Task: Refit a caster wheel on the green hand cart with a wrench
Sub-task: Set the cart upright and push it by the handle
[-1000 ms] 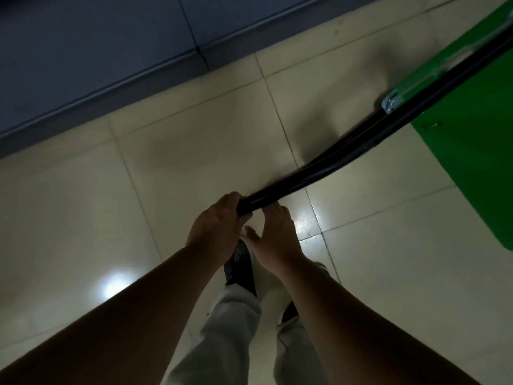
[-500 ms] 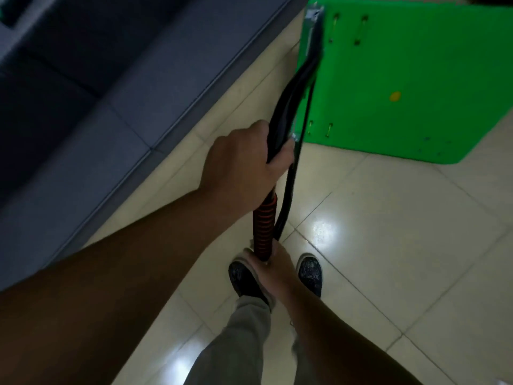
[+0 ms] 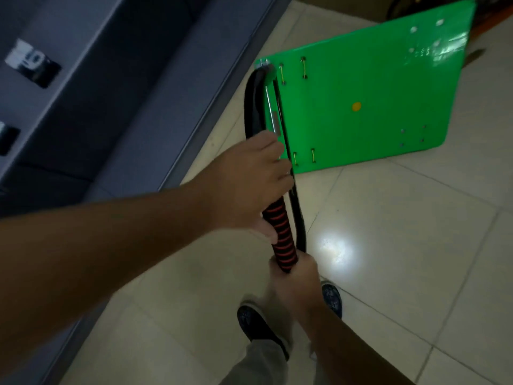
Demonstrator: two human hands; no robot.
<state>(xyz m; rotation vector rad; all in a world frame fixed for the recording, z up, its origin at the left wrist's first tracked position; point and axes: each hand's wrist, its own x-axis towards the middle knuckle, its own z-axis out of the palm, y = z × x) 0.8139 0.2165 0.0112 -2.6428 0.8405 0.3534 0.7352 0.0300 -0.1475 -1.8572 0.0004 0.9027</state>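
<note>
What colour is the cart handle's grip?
The grip is black with orange-red stripes; head view.

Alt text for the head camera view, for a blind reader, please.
A person's left hand and right hand grip the black handle of a green hand cart, at either end of its red-striped grip. The cart's green deck lies beyond, over pale floor tiles, with dark shoes below.

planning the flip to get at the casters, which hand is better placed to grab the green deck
Left, probably. The left hand grips the handle up beside the green deck; the right hand holds the ribbed grip at its near end, farther away.
</note>
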